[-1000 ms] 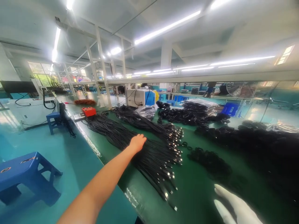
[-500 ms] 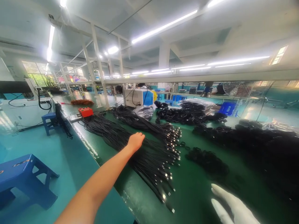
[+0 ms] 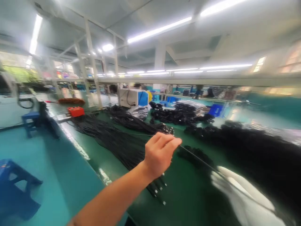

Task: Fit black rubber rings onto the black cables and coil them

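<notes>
Left hand (image 3: 160,153) pinches one black cable (image 3: 199,160), lifted above the cable bundle (image 3: 117,142) on the green surface (image 3: 188,194). Right hand (image 3: 240,191) (blurred) flat, fingers spread, cable crossing it. Red box (image 3: 75,111) beyond.

Cable factory; cable bundles (image 3: 113,138) on benches

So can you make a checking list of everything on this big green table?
Surface: long green table, glossy, mostly covered.
Job's things: one thin black cable pinched in left hand, running toward gloved right hand.
Clutter: red box, white-and-blue machine, bagged coils.
Hands: left bare, fingers closed on cable; right blurred, grip unclear.
Cables: straight bundle with metal ends, coiled heaps.
Surroundings: blue stools, teal floor, ceiling strip lights.
</notes>
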Tool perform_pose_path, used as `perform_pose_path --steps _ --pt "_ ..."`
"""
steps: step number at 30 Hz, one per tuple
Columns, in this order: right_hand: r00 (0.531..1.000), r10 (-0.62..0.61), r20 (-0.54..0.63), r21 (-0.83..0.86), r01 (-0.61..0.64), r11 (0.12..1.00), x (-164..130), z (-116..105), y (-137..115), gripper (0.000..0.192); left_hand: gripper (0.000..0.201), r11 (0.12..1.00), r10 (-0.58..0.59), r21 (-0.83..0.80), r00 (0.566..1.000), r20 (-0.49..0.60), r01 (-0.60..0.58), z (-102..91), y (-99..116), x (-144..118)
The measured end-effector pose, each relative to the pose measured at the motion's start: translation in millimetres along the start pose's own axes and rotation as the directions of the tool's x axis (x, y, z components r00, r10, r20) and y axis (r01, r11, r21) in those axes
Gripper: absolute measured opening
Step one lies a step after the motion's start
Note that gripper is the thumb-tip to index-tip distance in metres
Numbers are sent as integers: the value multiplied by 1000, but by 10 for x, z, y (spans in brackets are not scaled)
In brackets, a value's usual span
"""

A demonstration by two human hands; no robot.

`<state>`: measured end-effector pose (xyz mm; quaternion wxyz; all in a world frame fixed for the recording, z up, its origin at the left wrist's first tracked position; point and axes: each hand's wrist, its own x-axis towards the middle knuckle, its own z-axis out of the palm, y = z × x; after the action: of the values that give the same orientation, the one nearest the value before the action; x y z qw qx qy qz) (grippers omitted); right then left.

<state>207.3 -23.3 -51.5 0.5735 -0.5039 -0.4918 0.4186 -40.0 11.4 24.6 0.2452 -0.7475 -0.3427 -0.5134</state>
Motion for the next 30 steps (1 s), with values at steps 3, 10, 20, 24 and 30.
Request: perform_pose_path --steps 3,10,20,24,30 --pt "773 254 581 250 -466 849 -98 -53 -271 73 20 988 155 16 987 42 -155 -7 95 130" --pt "403 145 904 198 -694 692 -235 194 -233 32 24 946 11 303 944 330 -117 142 -106 79" --pt "188 51 981 145 -882 449 -262 388 -4 42 19 881 407 -473 520 751 -6 77 399 127" --pt "124 0 992 113 -902 416 -254 387 86 46 20 861 432 -509 555 711 -17 188 398 159" --pt "174 -19 984 161 -856 491 -213 275 55 43 21 858 374 -509 602 706 64 437 378 60"
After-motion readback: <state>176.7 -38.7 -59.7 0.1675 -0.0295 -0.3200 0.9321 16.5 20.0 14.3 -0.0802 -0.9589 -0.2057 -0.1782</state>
